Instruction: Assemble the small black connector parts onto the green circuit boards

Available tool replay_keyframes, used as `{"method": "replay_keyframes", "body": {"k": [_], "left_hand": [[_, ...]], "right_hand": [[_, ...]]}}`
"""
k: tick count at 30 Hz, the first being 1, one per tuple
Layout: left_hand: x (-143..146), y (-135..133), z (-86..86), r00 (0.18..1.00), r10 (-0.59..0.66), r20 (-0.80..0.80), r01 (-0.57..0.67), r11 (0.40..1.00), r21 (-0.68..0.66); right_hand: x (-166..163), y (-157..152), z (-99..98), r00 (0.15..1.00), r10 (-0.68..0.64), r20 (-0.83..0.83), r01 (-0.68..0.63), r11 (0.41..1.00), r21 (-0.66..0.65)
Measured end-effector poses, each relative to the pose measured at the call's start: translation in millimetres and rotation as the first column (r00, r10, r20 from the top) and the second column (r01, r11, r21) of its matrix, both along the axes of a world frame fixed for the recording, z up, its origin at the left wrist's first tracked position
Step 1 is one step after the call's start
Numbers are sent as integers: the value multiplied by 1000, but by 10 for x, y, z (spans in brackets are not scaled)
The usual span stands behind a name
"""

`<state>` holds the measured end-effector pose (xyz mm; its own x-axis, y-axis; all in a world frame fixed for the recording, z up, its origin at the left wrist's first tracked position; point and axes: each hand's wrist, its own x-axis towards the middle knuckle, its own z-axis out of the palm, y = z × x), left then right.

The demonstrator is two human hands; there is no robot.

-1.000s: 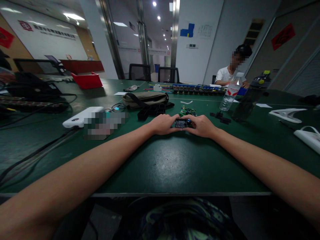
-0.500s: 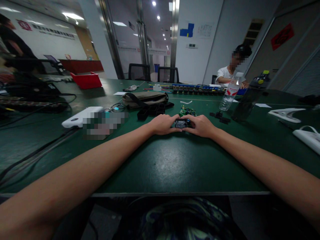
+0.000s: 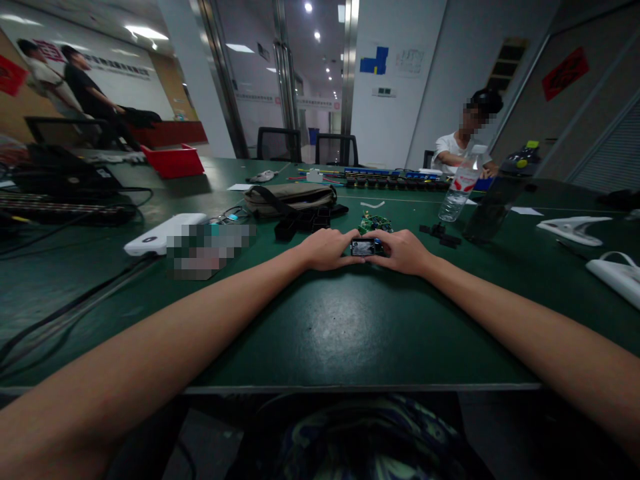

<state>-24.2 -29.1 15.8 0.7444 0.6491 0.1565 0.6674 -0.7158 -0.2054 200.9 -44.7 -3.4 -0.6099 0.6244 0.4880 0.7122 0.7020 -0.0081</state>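
Note:
A small black rectangular case [image 3: 363,247] with a pale marked face is held between both hands, above the green table. My left hand [image 3: 329,249] is closed on its left side, thumb along the lower edge. On the other side my right hand [image 3: 404,252] grips it between thumb and fingers. A dark shiny part shows beside the right fingers; I cannot make out what it is. Just behind the hands lies a pile of green circuit boards [image 3: 375,223]. Black plastic pieces [image 3: 440,235] lie to the right, and black open trays [image 3: 300,223] to the left.
A grey-brown bag [image 3: 290,199] lies behind the trays. The white power bank [image 3: 165,233] and cables are on the left. At right stand a clear water bottle [image 3: 457,190] and a dark bottle [image 3: 503,193]. A red bin [image 3: 173,162] sits far left; a person [image 3: 465,140] sits across the table.
My hands and the black case have hardly moved. At the far left, two people now show walking in the background, where one dark figure was before.

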Motion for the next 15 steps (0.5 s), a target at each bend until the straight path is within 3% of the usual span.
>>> {"method": "replay_keyframes", "body": {"k": [15], "left_hand": [[-2,2,-11,1000,11,3,-11,1000,-13]], "right_hand": [[-5,1,-6,1000,-20,10,19,1000,13]]}}
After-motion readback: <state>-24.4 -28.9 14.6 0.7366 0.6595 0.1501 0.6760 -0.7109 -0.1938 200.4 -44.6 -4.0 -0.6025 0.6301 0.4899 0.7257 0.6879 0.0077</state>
